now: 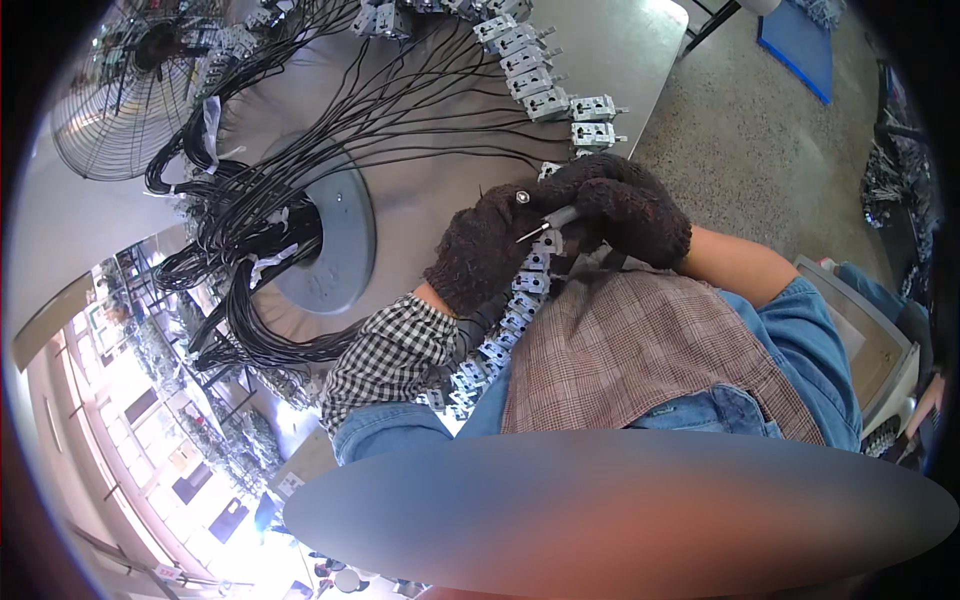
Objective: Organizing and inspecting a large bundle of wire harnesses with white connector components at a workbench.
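Both my hands wear dark brown knitted gloves and work close together at the table edge in front of my body. My left hand (480,245) is closed, fingers curled, with a small shiny round metal piece (522,198) showing at its fingertips. In the closed fingers of my right hand (625,205) is a slim tool (559,217) with a grey handle and thin metal shaft, its tip pointing left toward my left glove. Beneath and between the gloves runs a row of grey metal blocks (530,283); my hands hide part of it.
Black cables (400,125) fan from a thick bundle (265,220) to more grey blocks (525,70) along the far table edge. The bundle lies over a round grey disc (345,255). A wire-caged fan (125,115) stands far left; a blue panel (800,50) lies on the floor.
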Demonstrator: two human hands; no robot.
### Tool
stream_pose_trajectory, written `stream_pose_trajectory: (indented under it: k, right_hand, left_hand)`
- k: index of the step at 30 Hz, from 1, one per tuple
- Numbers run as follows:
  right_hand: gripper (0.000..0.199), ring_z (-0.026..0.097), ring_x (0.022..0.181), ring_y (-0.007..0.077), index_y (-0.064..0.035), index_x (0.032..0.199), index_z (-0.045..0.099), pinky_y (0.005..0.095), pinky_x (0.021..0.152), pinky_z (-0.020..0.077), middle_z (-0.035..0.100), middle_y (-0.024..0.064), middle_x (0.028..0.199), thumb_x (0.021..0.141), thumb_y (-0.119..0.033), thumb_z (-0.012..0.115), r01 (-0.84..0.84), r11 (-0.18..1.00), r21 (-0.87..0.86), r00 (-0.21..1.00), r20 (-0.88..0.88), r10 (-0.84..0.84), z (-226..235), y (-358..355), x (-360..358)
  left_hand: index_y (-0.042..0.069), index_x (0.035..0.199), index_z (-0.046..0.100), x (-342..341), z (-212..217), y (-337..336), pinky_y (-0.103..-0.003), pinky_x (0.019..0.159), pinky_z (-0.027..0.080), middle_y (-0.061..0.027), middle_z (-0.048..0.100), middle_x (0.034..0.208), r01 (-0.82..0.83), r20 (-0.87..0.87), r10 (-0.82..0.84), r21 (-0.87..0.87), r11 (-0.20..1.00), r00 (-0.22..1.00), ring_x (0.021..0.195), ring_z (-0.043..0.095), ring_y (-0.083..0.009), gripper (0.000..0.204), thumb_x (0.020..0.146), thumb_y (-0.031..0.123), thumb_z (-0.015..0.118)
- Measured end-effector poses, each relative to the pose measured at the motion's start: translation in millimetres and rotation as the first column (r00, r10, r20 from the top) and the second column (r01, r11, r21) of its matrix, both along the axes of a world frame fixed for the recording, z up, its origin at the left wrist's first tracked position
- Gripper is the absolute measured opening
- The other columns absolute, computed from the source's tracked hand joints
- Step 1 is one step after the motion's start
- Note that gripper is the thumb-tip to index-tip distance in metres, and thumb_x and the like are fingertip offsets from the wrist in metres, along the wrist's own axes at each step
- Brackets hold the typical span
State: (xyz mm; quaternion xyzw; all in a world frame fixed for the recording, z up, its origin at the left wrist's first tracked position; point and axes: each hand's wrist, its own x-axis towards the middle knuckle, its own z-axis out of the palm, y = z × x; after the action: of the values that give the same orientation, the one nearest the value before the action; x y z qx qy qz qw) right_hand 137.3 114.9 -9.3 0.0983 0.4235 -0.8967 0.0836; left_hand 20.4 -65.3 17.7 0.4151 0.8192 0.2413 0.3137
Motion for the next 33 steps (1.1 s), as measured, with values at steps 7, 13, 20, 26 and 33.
stream_pose_trajectory:
  k: [7, 13, 20, 26, 33]
  right_hand:
    - [0.028, 0.060, 0.100, 0.0196, 0.0012, 0.110, 0.057, 0.0312, 0.085, 0.0513, 0.058, 0.0113, 0.113, 0.092, -0.018, 0.049, 0.126, 0.992, 0.031, 0.992, -0.025, -0.125, 1.1, -3.4, 6.3]
    - [0.029, 0.060, 0.099, 0.0205, -0.0010, 0.117, 0.052, 0.0317, 0.081, 0.0527, 0.056, 0.0140, 0.116, 0.092, -0.016, 0.050, 0.250, 0.857, 0.452, 0.952, -0.276, -0.132, 1.4, 1.0, 25.6]
    - [0.028, 0.057, 0.107, 0.0292, 0.0002, 0.122, 0.045, 0.0381, 0.089, 0.0475, 0.046, 0.0185, 0.130, 0.097, -0.008, 0.037, 0.710, 0.673, 0.209, 0.699, -0.324, -0.637, -26.5, -5.4, 30.2]
    - [0.029, 0.051, 0.116, 0.0266, -0.0008, 0.121, 0.046, 0.0358, 0.097, 0.0422, 0.046, 0.0182, 0.130, 0.092, 0.000, 0.046, 0.844, 0.441, 0.306, 0.533, -0.570, -0.626, -43.2, -30.2, -10.6]
    - [0.025, 0.055, 0.111, 0.0286, 0.0001, 0.109, 0.057, 0.0384, 0.094, 0.0423, 0.060, 0.0182, 0.113, 0.084, 0.002, 0.057, 0.901, 0.321, 0.293, 0.432, -0.678, -0.595, -48.4, -36.9, -46.7]
  left_hand:
    - [0.005, 0.112, 0.050, -2.6, 3.1, 8.5, -0.039, 0.070, 0.052, -0.0168, 0.065, 0.093, -0.048, -0.025, 0.046, -0.082, 0.995, 0.999, 0.084, 0.065, -0.0317, 0.033, 0.082, 0.016, 0.062]
    - [0.006, 0.108, 0.053, -5.0, -13.4, -1.1, -0.040, 0.067, 0.052, -0.0138, 0.064, 0.091, 0.033, -0.078, -0.033, -0.006, 0.999, 0.996, 0.077, 0.064, -0.0320, 0.030, 0.083, 0.019, 0.062]
    - [0.003, 0.110, 0.049, -2.5, -11.2, -2.5, -0.036, 0.069, 0.052, -0.0141, 0.057, 0.105, -0.134, -0.001, 0.134, -0.062, 0.989, 0.991, 0.083, 0.064, -0.0280, 0.027, 0.087, 0.014, 0.055]
    - [0.005, 0.120, 0.049, 6.6, -22.2, 4.6, -0.030, 0.073, 0.050, -0.0118, 0.065, 0.091, -0.504, 0.270, 0.430, 0.352, 0.789, 0.861, 0.084, 0.065, -0.0194, 0.034, 0.087, 0.012, 0.052]
    - [0.007, 0.119, 0.053, 1.8, -7.6, 1.5, -0.030, 0.077, 0.050, -0.0128, 0.065, 0.100, -0.420, 0.296, 0.401, -0.001, 0.908, 0.867, 0.092, 0.064, -0.0196, 0.033, 0.086, 0.010, 0.053]
